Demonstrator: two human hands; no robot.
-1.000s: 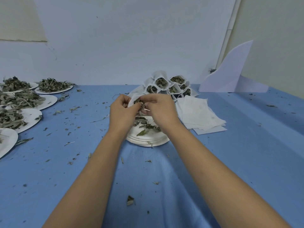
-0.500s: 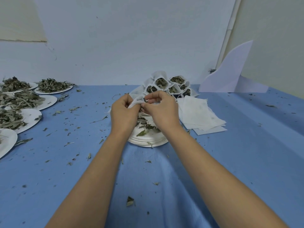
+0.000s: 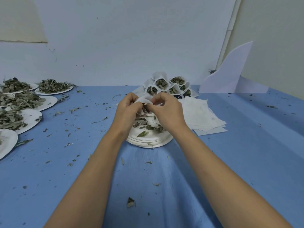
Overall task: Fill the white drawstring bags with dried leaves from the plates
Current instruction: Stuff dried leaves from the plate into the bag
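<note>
A white drawstring bag (image 3: 144,100) is held open above a stack of white plates (image 3: 148,141) that carries a few dried leaves (image 3: 146,126). My left hand (image 3: 127,111) grips the bag's left edge. My right hand (image 3: 166,111) pinches the bag's mouth on the right, with dark leaves showing between my fingers. Behind my hands stands a pile of filled bags (image 3: 169,86), their open tops showing leaves. A stack of flat empty bags (image 3: 200,114) lies to the right of the plates.
Several white plates heaped with dried leaves (image 3: 52,87) line the left side of the blue tablecloth (image 3: 246,162). Leaf crumbs are scattered across the cloth. A white folded card (image 3: 230,74) stands at the back right against the wall.
Both hands have risen slightly with the bag and drawn closer together at its mouth. The right fingers now pinch at the opening.
</note>
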